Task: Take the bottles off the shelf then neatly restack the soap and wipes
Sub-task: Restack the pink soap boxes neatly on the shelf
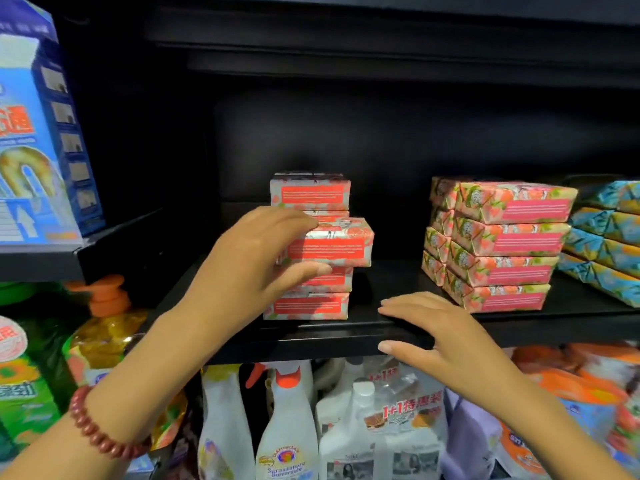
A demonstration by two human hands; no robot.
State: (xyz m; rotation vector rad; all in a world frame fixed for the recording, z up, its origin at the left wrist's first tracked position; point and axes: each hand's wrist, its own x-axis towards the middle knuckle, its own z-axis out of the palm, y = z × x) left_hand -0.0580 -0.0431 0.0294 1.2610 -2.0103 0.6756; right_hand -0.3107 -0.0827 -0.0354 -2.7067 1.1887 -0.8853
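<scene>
Left hand: the left hand has a real grip on the jutting bar, fingers over the top and thumb underneath.
Right hand: the right hand lies flat on the front lip of the shelf, fingers straight, thumb under the edge, holding nothing.
Soap: the jutting bar sits mid-height in the near stack, poking out to the front and right, with two bars above it and two below.
Bottles: none to be seen on this shelf. The bottles crowd the level underneath, with a pump bottle off to the lower left.
Wipes: I can't pick them out for certain.
Main risk: two bars ride on the gripped one, so a quick pull or shove likely drags them askew or tips them off.
Second risk: the near stack stands close to the front lip, and a bar going forward probably drops among the bottles below.
Third risk: the wrappers look glossy, so I'd expect bars to slide on each other under any sideways push.
Open room: bare shelf shows between the near stack and the pink stack, and there's dark depth behind and to the left.
Tight side: the pink stack and the blue stack sit just beside each other, with no slack there.
Edges: the front lip is right under the right hand. The corner of the higher side shelf carrying the blue box is near the left forearm.
Headroom: there's plenty of space above the top bar.
</scene>
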